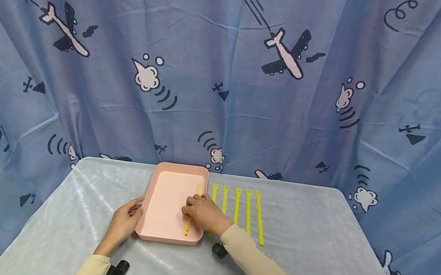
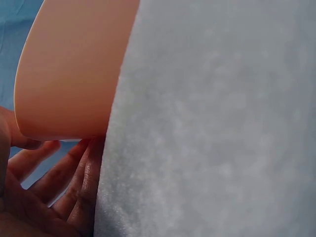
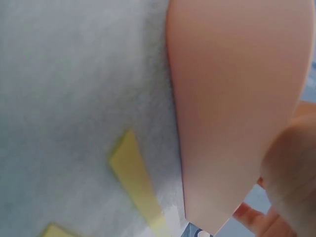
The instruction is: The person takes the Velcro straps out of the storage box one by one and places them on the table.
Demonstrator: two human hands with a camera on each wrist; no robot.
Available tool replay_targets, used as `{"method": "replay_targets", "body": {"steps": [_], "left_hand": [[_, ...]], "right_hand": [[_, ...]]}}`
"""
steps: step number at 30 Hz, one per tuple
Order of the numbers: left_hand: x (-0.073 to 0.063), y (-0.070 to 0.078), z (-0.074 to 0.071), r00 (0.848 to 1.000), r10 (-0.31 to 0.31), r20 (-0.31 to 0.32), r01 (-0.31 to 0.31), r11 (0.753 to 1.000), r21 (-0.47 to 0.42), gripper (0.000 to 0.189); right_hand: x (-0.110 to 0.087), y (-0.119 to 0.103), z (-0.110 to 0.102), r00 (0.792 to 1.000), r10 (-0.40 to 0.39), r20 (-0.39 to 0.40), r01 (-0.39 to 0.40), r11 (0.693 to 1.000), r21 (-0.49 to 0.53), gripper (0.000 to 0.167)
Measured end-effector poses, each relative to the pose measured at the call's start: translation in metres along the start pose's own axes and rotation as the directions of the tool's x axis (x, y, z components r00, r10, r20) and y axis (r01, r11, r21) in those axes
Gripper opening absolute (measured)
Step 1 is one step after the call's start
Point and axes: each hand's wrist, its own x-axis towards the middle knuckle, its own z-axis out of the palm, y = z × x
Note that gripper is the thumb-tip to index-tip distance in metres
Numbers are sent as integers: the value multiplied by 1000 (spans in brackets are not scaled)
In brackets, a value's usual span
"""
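Observation:
A pink tray (image 1: pixel 168 206) with rounded corners lies on the table. My left hand (image 1: pixel 123 224) rests against its left side; in the left wrist view that hand's fingers (image 2: pixel 61 182) stretch out by the tray wall (image 2: pixel 74 84). Over the tray's right part, my right hand (image 1: pixel 204 213) has curled fingers at the middle of a thin yellow strap (image 1: pixel 187 227), which runs lengthwise in the tray. The grip itself is mostly hidden in the head view, and the tray wall (image 3: pixel 237 98) covers the fingertips in the right wrist view.
Several more yellow straps (image 1: pixel 259 218) with wider far ends lie in a row right of the tray, partly covered by the right hand and forearm. A grey cloth (image 1: pixel 305 257) covers the table. Behind it hangs a blue patterned curtain (image 1: pixel 195 80).

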Motion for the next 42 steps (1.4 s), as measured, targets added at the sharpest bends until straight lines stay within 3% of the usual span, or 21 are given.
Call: {"method": "replay_targets", "body": {"steps": [9,17,25,34,42], "left_hand": [[1,-1,1,1000,11,-8,-11,1000,-3,41],[-1,0,-1,1000,5,-3,-5,1000,-4,42],[-1,1,-1,1000,11,-1,-11,1000,0,42],[-3,2,0,1000,7,1,-7,1000,0,42],[-3,3,0,1000,10,0,-10,1000,6,42]], "right_hand": [[-7,1,-5,996,-53,-76,51,998,-29,5],[-14,-2,-17,994,-36,-102,31,998,-50,5],[-24,3,-23,982,-21,-186,7,997,-76,14],[-34,11,-27,963,13,-269,-14,1000,-2,22],[-40,13,-39,952,71,-296,-38,993,116,14]]}}
